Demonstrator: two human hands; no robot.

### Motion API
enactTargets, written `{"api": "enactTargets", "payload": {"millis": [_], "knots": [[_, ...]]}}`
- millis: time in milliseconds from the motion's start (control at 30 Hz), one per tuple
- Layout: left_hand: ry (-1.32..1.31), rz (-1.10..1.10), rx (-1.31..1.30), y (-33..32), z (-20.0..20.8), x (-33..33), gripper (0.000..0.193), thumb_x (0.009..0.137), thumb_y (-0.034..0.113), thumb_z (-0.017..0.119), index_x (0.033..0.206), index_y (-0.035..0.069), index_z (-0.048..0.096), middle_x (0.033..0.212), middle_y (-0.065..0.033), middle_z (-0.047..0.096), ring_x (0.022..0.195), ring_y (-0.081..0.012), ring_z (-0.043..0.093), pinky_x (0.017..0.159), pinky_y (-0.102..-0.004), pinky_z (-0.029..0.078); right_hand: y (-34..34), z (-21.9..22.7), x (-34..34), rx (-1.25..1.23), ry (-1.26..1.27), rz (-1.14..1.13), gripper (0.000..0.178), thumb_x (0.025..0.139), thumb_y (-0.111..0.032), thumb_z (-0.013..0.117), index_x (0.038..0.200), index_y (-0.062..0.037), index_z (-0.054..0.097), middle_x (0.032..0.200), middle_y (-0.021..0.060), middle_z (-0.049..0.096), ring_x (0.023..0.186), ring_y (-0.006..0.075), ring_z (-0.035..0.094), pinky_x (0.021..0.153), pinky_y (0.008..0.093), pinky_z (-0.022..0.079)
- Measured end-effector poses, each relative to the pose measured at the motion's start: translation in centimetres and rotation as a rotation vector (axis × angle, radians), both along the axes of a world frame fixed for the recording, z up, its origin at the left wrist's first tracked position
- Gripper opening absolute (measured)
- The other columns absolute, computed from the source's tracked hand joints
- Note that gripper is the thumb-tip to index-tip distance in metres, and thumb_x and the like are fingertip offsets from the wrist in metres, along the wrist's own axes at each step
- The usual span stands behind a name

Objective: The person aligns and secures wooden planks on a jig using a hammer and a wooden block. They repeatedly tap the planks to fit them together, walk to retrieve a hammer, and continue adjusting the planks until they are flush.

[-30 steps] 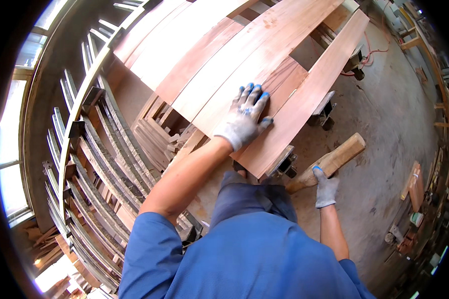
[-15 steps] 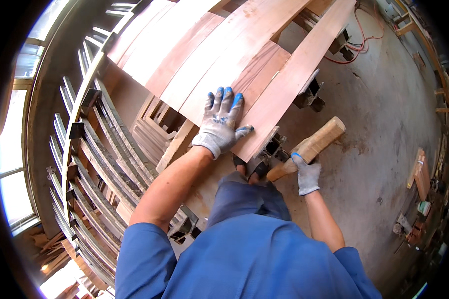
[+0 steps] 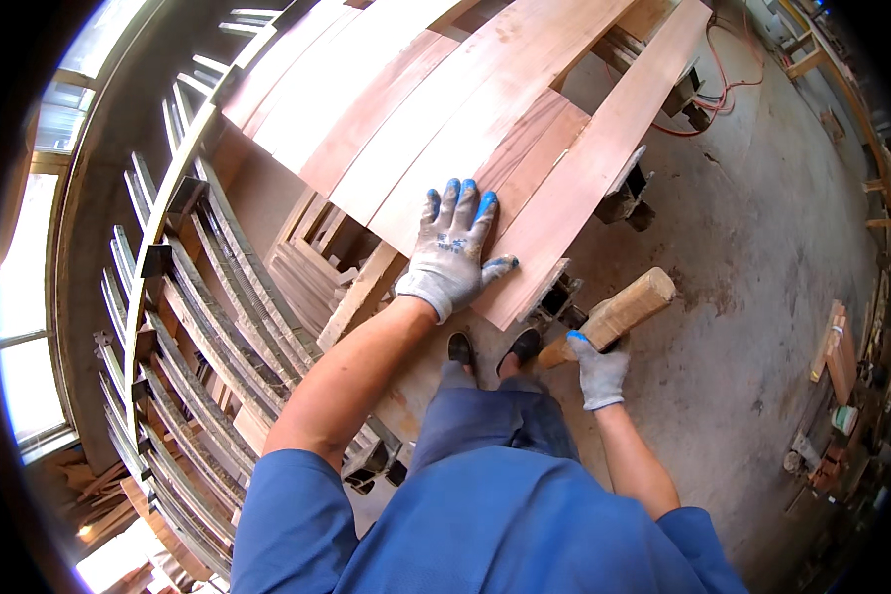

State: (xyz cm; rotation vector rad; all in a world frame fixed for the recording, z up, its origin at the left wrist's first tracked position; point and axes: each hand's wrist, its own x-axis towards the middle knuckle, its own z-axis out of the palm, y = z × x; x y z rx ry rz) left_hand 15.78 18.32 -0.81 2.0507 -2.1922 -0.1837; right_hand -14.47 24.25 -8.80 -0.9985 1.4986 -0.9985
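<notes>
The person wears a blue short-sleeved shirt (image 3: pixel 525 535) that fills the picture around 6 o'clock, and blue-grey trousers (image 3: pixel 490 421) just above it toward the centre. Both hands are in grey knit work gloves: the left hand (image 3: pixel 452 252), near the centre, has bright blue coated fingertips, and the right hand (image 3: pixel 599 371), toward 4 o'clock of it, shows a blue tip as well. Two dark shoes (image 3: pixel 492 348) peek out above the trousers, and both forearms are bare below the sleeves.

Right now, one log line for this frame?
left hand: flat on plank end | right hand: gripping wooden block | planks on metal supports | floor: concrete
</notes>
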Motion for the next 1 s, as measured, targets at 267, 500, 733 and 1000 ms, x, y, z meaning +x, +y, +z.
{"api": "enactTargets", "payload": {"millis": [267, 500, 733, 1000], "knots": [[0.062, 0.007, -0.036, 0.0, -0.3, 0.1, 0.091, 0.093, 0.064, 0.058, 0.159, 0.007, 0.034, 0.164, -0.0260, 0.029, 0.155, -0.0442, 0.020, 0.126, -0.0569, 0.009, -0.5, -1.2, 0.2, 0.034, 0.026, -0.008, 0.068, 0.072, -0.007, 0.091, 0.128, 0.0004, 0.053, 0.115, 0.0068, 0.065, 0.101, 0.0181, 0.065, 0.089, 0.0338, 0.055], [0.061, 0.004, -0.046, 0.2, -0.5, 0.4, 0.090, 0.093, 0.065, 0.057, 0.159, 0.008, 0.034, 0.164, -0.0252, 0.028, 0.155, -0.0435, 0.020, 0.126, -0.0569, 0.009, -1.9, -1.0, 1.7, 0.030, 0.030, 0.056, 0.051, 0.079, -0.004, 0.086, 0.122, 0.0032, 0.061, 0.112, 0.0075, 0.069, 0.097, 0.0172, 0.066, 0.088, 0.0326, 0.055], [0.054, 0.011, -0.008, 0.0, -0.4, 0.5, 0.090, 0.094, 0.065, 0.057, 0.160, 0.009, 0.033, 0.165, -0.0238, 0.027, 0.156, -0.0423, 0.018, 0.127, -0.0556, 0.008, -3.6, -1.0, -0.9, 0.348, 0.007, 0.189, 0.051, 0.086, -0.017, 0.085, 0.125, 0.0064, 0.062, 0.109, 0.0064, 0.069, 0.098, 0.0169, 0.065, 0.089, 0.0330, 0.054], [0.057, 0.026, -0.010, 0.2, -0.3, 0.6, 0.091, 0.093, 0.065, 0.058, 0.160, 0.009, 0.033, 0.165, -0.0238, 0.027, 0.156, -0.0423, 0.018, 0.127, -0.0557, 0.007, -3.8, 9.3, 1.6, -0.656, 0.686, 0.225, 0.061, 0.080, -0.025, 0.088, 0.129, -0.0007, 0.062, 0.128, 0.0171, 0.064, 0.115, 0.0332, 0.063, 0.102, 0.0439, 0.050]]}}
